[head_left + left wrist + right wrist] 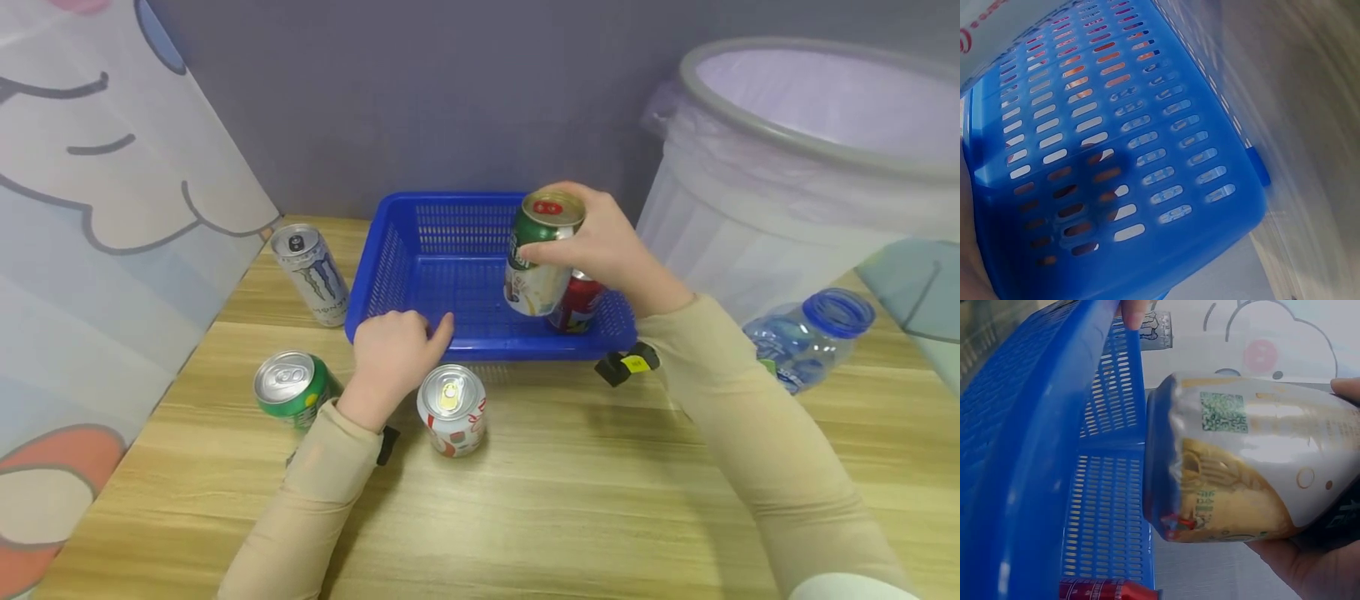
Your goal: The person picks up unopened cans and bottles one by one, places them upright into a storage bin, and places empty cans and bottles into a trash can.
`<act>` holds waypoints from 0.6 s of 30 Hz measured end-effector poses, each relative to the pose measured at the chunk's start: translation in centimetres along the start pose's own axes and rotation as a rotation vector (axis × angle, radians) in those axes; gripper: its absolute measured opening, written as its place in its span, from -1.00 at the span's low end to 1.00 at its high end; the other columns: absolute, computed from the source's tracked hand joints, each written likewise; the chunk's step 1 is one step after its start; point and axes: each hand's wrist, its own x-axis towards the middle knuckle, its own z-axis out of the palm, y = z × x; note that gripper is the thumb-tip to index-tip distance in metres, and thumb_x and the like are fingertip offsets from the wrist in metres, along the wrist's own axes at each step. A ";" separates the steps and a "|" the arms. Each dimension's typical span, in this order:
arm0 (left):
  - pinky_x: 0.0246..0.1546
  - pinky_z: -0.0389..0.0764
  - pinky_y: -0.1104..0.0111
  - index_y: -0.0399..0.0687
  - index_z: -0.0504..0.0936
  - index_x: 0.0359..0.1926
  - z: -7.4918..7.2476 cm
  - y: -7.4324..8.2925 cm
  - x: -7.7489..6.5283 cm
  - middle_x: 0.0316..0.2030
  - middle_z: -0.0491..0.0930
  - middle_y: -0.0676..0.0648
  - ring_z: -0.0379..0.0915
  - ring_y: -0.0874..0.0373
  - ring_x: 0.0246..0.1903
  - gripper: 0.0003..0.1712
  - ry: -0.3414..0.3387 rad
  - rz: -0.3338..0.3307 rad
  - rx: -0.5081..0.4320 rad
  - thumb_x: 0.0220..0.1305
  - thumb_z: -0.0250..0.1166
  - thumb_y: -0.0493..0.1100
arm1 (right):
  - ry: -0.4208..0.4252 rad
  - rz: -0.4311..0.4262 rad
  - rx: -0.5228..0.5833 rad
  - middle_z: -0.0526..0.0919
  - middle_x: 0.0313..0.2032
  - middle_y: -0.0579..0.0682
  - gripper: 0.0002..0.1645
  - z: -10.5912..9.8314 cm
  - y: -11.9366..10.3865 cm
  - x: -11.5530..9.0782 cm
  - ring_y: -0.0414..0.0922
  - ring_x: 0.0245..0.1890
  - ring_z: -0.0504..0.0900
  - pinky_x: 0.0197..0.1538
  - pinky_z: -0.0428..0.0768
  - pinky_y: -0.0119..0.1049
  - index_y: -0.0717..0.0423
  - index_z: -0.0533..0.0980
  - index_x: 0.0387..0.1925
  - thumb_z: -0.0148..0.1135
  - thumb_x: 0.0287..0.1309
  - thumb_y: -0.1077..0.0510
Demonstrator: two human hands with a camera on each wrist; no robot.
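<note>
Green-white can [534, 282] sits within the grasping fingers [576, 190] of the right hand [602, 239].

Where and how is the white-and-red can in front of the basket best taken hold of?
Probably round the upper wall of the white-and-red can, held across opposite sides, coming from above and the right. It stands upright, its cylindrical body exposed, with room on its right; the left hand is close on its far left, and the blue basket is just behind.
</note>
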 end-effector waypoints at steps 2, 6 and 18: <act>-0.82 0.17 0.31 0.03 0.23 -0.91 0.0 0.0 0.0 -0.89 0.25 0.02 0.26 0.08 -0.82 -0.31 0.004 0.001 -0.001 0.34 -0.08 0.20 | 0.007 0.003 -0.008 0.60 -0.07 0.10 -0.30 0.1 0.0 0.4 -0.08 -0.15 0.57 -0.09 0.54 -0.20 0.12 0.43 0.10 0.46 -0.17 0.14; -0.82 0.17 0.30 0.01 0.24 -0.90 0.0 -0.1 -0.1 -0.88 0.28 -0.01 0.27 0.06 -0.82 -0.31 0.001 -0.012 -0.002 0.33 -0.05 0.20 | -0.005 -0.007 -0.023 0.59 -0.05 0.07 -0.27 0.4 -0.4 1.3 -0.09 -0.12 0.56 -0.05 0.52 -0.19 0.10 0.42 0.13 0.46 -0.16 0.10; -0.82 0.16 0.30 0.00 0.25 -0.90 0.1 0.0 0.0 -0.88 0.27 0.00 0.27 0.07 -0.82 -0.31 0.016 -0.002 0.004 0.32 -0.03 0.19 | -0.074 -0.006 -0.072 0.58 -0.01 0.05 -0.23 0.8 -0.1 3.6 -0.08 -0.09 0.55 0.00 0.51 -0.16 0.09 0.39 0.16 0.46 -0.15 0.07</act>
